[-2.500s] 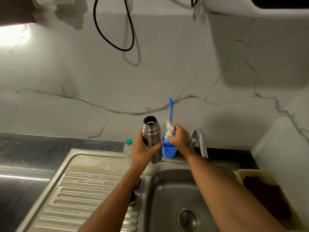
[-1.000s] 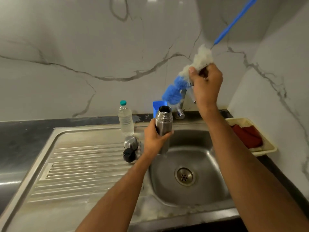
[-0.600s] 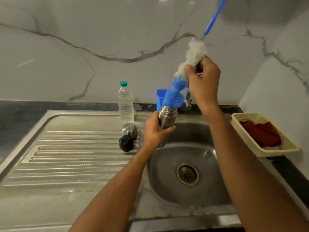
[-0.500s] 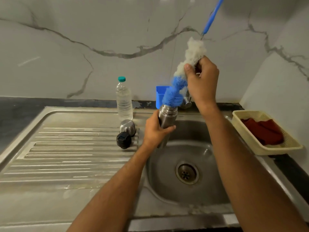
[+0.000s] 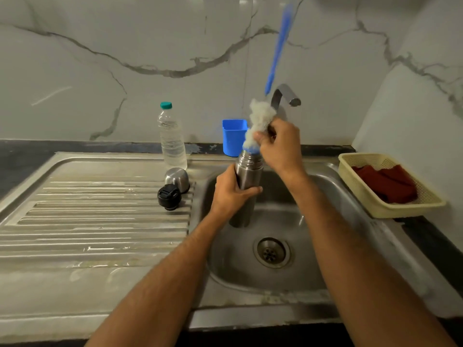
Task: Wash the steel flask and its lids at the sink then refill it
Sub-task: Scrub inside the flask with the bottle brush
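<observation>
The left hand (image 5: 231, 194) grips the steel flask (image 5: 246, 181) and holds it upright over the sink (image 5: 325, 276). The right hand (image 5: 280, 146) grips the fluffy part of the brush (image 5: 260, 118), whose blue tip pokes into the flask's mouth. The steel lid (image 5: 176, 177) and the black lid (image 5: 169, 196) sit on the ribbed drainboard (image 5: 87, 221), just beside the sink's left edge.

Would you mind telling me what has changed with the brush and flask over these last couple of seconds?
The right hand lifted the bottle brush out of the blue cup, swung it over the sink and pushed its blue tip down into the steel flask. The left hand kept gripping the flask, now over the basin. The two lids and the water bottle stayed put.
</observation>
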